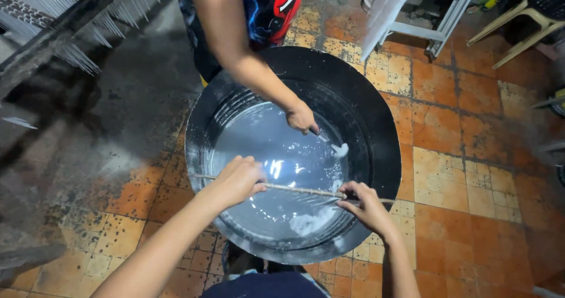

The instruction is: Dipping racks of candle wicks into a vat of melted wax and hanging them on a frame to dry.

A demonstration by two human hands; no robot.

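Observation:
A big round black basin (376, 115) stands on the tiled floor and holds pale, milky liquid (276, 151). Over its near side I hold a thin light stick (300, 189) level, lying across the basin. My left hand (238, 179) is closed around the stick's left part. My right hand (362, 207) pinches it near the right end. On the far side another person's hand (302, 118) reaches down into the basin, fingers near a white lump (340, 150) on the liquid.
The other person stands at the basin's far rim in a blue and red shirt (273, 3). A dark rack of hanging white sticks (59, 21) fills the upper left. A white metal frame (435, 15) and a plastic chair (524, 21) stand at the upper right.

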